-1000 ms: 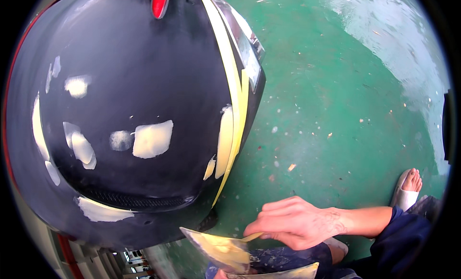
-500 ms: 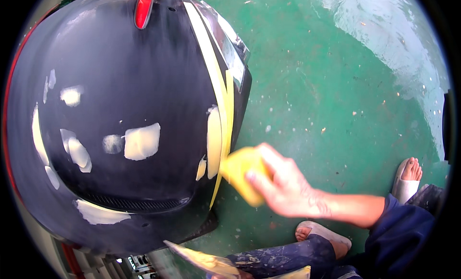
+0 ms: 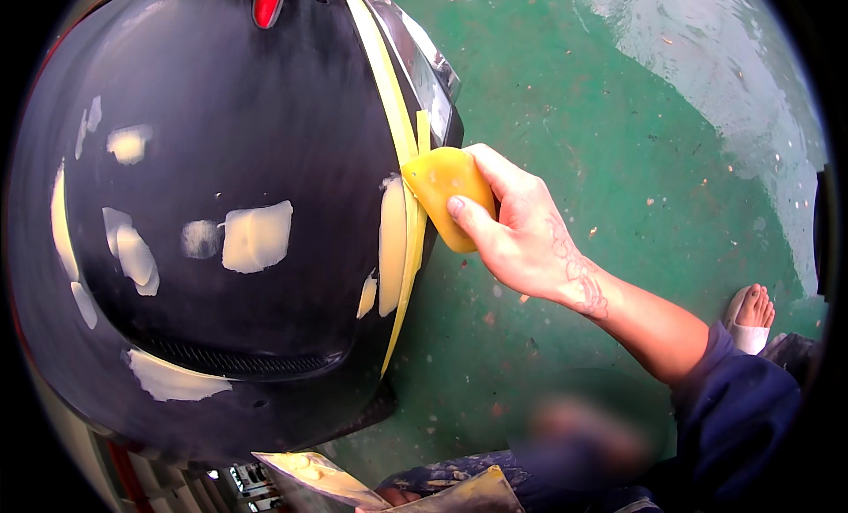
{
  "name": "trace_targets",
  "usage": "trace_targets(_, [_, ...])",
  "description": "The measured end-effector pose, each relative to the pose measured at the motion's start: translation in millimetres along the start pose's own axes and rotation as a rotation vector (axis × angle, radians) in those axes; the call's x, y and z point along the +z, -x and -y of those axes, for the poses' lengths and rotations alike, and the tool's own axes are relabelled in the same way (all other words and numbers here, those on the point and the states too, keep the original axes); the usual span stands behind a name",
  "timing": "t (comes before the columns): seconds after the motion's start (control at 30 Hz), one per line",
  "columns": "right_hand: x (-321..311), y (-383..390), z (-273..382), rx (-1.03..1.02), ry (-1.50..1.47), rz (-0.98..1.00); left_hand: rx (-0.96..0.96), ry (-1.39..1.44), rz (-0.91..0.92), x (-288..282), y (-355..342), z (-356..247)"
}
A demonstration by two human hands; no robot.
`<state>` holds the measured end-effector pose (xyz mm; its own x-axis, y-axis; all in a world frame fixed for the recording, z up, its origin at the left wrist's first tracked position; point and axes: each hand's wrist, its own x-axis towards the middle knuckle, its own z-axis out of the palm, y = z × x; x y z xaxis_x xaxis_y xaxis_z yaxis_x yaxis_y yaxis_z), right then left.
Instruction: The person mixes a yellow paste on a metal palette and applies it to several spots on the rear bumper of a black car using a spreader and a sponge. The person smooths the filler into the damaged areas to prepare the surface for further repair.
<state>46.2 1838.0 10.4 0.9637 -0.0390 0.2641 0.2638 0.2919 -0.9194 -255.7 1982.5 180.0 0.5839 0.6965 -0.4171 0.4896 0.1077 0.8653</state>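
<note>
My right hand point(image 3: 517, 217) pinches a yellow putty spreader point(image 3: 455, 195), thumb on its face. The spreader's edge is at the yellow masking tape point(image 3: 389, 98) along the side of a dark car body panel point(image 3: 238, 98), by the top of a cream putty strip point(image 3: 393, 248); I cannot tell whether it touches. Low in the view, partly hidden, my left hand point(image 3: 399, 495) grips a putty board point(image 3: 322, 479) with cream filler on it. Beside it shows another flat, putty-smeared piece point(image 3: 477, 495).
Several cream filler patches point(image 3: 256, 237) dot the panel. A dark grille slot point(image 3: 247, 363) curves along its lower part, and a red piece point(image 3: 268, 3) sits at the top. Green floor point(image 3: 574, 116) lies to the right, with a wet-looking pale area point(image 3: 707, 71). A sandalled foot point(image 3: 751, 319) stands at the right.
My right hand has moved up along the taped edge with the spreader, from the strip's lower end to its top. The putty board has shifted slightly left and down.
</note>
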Motion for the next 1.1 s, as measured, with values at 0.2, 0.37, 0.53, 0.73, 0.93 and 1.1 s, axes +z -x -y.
trace_targets(0.2, [-1, 2, 1, -0.035, 0.068, 0.056, -0.034, 0.010, -0.008, -5, 0, 3])
trace_targets(0.37, [-2, 5, -2, -0.047, 0.108, 0.096, -0.040, 0.025, -0.009, 0, 2, 3])
trace_targets(0.53, [-1, 10, -5, -0.084, 0.130, 0.108, -0.049, 0.034, 0.004, 1, 2, 2])
trace_targets(0.73, [6, 18, -9, -0.097, 0.132, 0.107, -0.054, 0.047, 0.009, 0, 3, 3])
trace_targets(0.93, [8, 28, -15, -0.095, 0.192, 0.145, -0.060, 0.071, 0.027, -2, 4, 5])
trace_targets(1.1, [13, 31, -15, -0.119, 0.159, 0.122, -0.069, 0.081, 0.024, -2, 5, 5])
